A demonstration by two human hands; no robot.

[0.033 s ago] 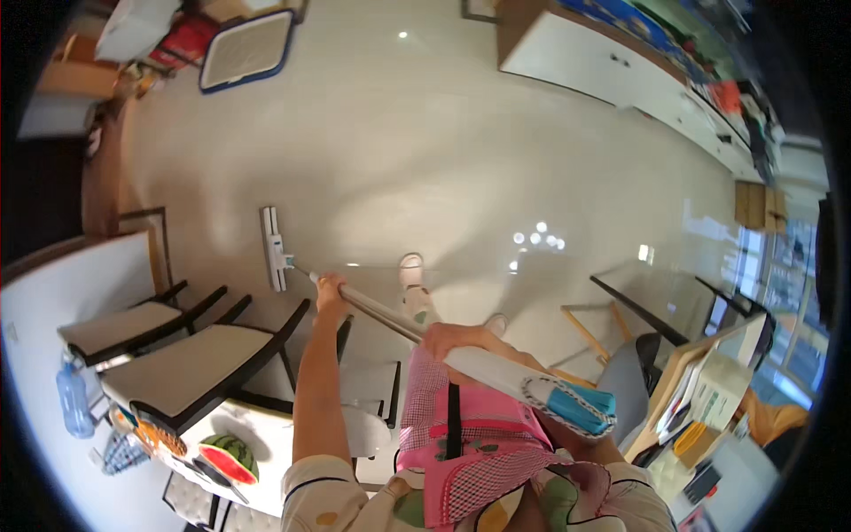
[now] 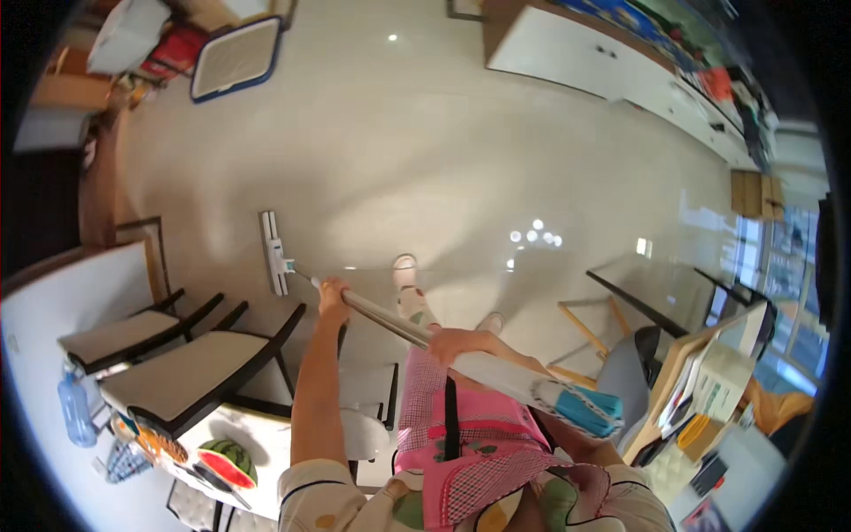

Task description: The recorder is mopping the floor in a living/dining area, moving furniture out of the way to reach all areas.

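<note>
A mop [image 2: 390, 322] with a long pale handle slants across in front of me. Its flat white and grey head [image 2: 274, 253] rests on the floor at the left. My left hand [image 2: 333, 300] is wrapped round the lower part of the handle. Higher up, my right hand [image 2: 454, 344] grips the thicker white part of the pole. The handle's upper end has a turquoise piece [image 2: 587, 407] with a grey-and-white cord looped on it, close to my pink apron [image 2: 483, 415].
Dark-framed chairs [image 2: 191, 377] and a table with a cut watermelon [image 2: 226, 463] stand at the left. A grey chair [image 2: 625, 377] and a cluttered desk [image 2: 678, 386] are at the right. White cabinets [image 2: 567, 53] line the far right; a blue-rimmed tray [image 2: 236, 58] lies far left.
The view has shifted slightly, and the handle's turquoise end sits a little farther right. Both hands keep their grip on the mop, and its head stays on the floor.
</note>
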